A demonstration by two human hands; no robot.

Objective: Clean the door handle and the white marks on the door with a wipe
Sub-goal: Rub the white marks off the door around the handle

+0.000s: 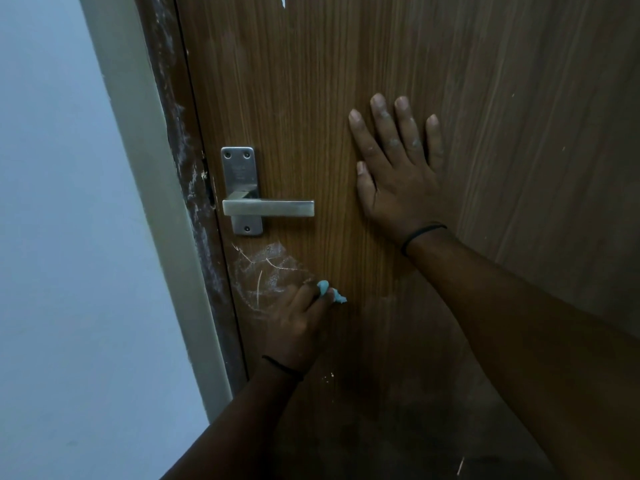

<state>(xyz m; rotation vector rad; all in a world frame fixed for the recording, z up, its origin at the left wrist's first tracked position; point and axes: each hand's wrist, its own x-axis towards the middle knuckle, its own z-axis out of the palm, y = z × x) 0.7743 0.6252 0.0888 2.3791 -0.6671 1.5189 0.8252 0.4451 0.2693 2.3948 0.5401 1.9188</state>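
Note:
A brown wooden door (398,46) fills most of the view. Its silver lever handle (268,207) sits on a metal plate (240,171) near the left edge. Below the handle is a patch of white smears and scratches (263,268). My left hand (298,323) is closed around a crumpled light-blue wipe (329,292), pressed to the door at the lower right edge of that patch. My right hand (398,168) lies flat on the door to the right of the handle, fingers spread, holding nothing.
A dark door frame (183,150) with white dust streaks runs along the left, beside a pale trim (138,133) and a blue-grey wall (52,237). Small white specks (327,376) and a white chip (283,0) mark the door.

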